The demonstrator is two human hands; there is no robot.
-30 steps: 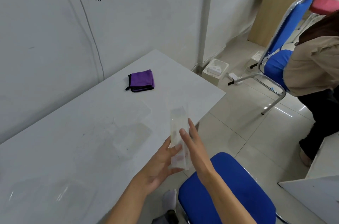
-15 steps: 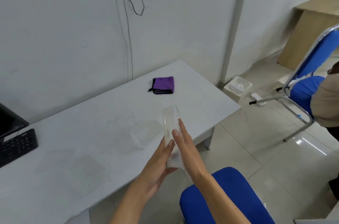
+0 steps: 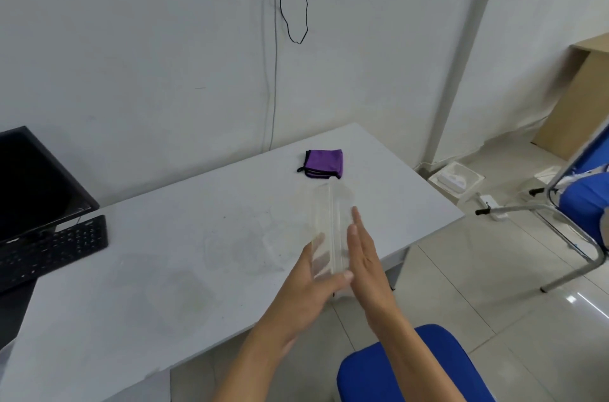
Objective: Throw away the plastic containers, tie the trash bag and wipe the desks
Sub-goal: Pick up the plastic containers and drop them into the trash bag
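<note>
Moved further in over the counter (image 3: 164,269) edge, the clear plastic container (image 3: 329,223) stands up. Left grip (image 3: 303,296) pinches it; right grip (image 3: 365,263) presses flat, fingers straight. Squeeze gently so it won't slip.

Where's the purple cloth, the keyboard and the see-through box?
purple cloth (image 3: 324,162): head view, middle of its folded top.
keyboard (image 3: 52,248): head view, on its keys.
see-through box (image 3: 329,217): head view, upper half, on the centre ridge.
</note>
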